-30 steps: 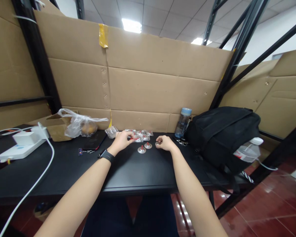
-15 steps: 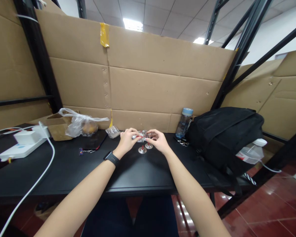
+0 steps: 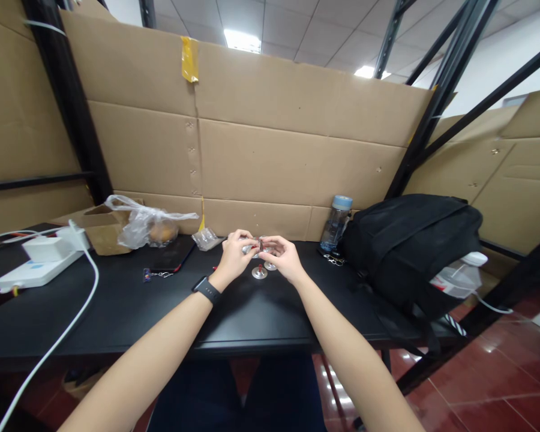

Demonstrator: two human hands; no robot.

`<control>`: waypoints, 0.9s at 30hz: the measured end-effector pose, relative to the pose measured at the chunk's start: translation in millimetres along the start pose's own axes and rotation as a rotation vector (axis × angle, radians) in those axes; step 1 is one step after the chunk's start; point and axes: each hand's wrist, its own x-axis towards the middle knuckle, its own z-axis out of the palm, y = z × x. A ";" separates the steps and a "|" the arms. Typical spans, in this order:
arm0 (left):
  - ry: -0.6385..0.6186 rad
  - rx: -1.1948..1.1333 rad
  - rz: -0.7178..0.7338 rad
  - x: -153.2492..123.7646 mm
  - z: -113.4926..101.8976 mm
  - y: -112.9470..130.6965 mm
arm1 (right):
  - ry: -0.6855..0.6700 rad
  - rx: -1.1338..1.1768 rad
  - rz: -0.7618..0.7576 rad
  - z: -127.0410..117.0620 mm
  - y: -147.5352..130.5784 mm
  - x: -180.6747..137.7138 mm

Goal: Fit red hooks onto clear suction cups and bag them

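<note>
My left hand (image 3: 235,255) and my right hand (image 3: 282,256) meet just above the black table (image 3: 117,312), near its far edge. Their fingers pinch together around a small clear packet with a red-tipped part (image 3: 259,245) held between them. Below the hands two small silver discs with red centres (image 3: 260,273) stand on the table. A black watch is on my left wrist.
A clear plastic bag with something orange (image 3: 150,227) lies on a cardboard box at the left. A white power strip with a cable (image 3: 40,264) sits far left. A dark phone (image 3: 173,258), a water bottle (image 3: 336,223) and a black backpack (image 3: 414,246) are on the table. Cardboard walls stand behind.
My hands have lifted from the table and come together. The left picked a small packet from the pile, and the right moved left to grip it too.
</note>
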 end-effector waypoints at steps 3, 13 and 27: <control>0.001 0.027 0.007 -0.8 -0.4 1.3 | 0.012 0.017 0.020 0.7 0.8 -0.3; -0.055 0.131 0.026 0.2 -6.3 7.0 | 0.025 0.037 0.108 1.3 0.3 -0.1; -0.088 0.090 0.099 -1.1 -2.8 0.3 | -0.039 -0.237 -0.006 -15.4 9.8 2.4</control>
